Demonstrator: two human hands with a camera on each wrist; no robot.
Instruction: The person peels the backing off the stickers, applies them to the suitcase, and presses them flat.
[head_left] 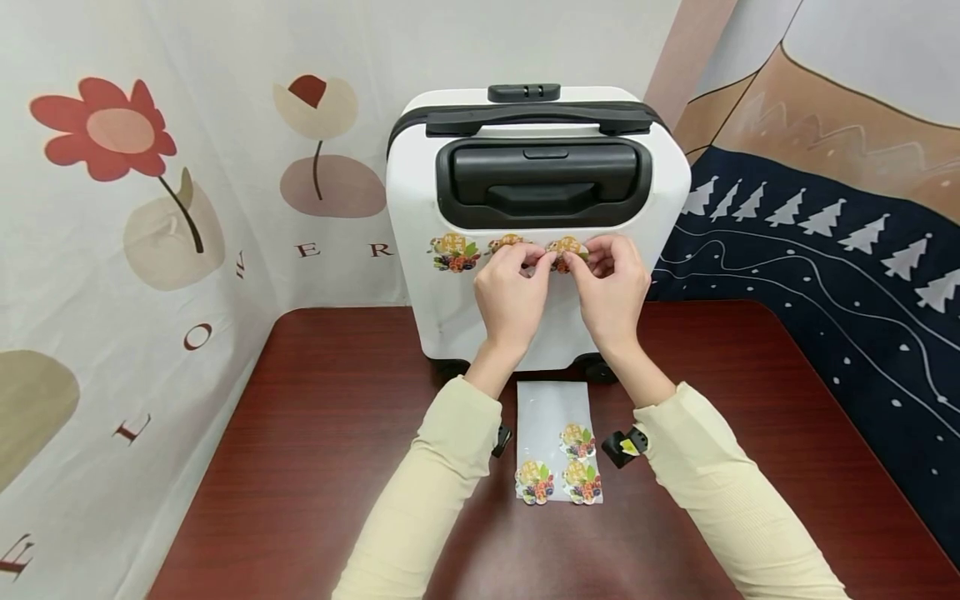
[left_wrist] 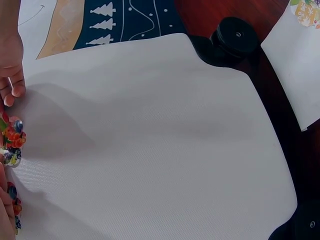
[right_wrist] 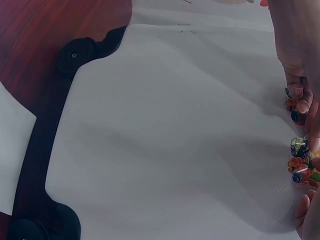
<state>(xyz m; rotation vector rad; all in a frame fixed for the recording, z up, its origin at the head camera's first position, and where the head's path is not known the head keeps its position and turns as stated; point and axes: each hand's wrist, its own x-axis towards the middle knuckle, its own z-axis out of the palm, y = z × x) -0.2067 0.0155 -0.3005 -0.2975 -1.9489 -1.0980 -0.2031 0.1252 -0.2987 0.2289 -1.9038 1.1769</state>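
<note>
A white suitcase (head_left: 468,312) stands upright with its black recessed handle (head_left: 543,183) toward me. Below that handle, a fruit-patterned sticker (head_left: 567,247) is at the suitcase surface, pinched by both hands at its edges. My left hand (head_left: 513,300) has its thumb and fingertips at the sticker's left side, my right hand (head_left: 613,293) at its right. The left wrist view catches the sticker (left_wrist: 14,137) at its edge, as does the right wrist view. Two like stickers are on the suitcase: one at left (head_left: 454,252), and a middle sticker (head_left: 504,242) partly covered by my left hand.
A white backing sheet (head_left: 540,417) with three more fruit stickers lies on the dark red table (head_left: 337,450), in front of the suitcase wheels (head_left: 595,367). Printed cloth (head_left: 247,83) hangs behind and on the left; a dark tree-patterned cloth (head_left: 795,267) is at right.
</note>
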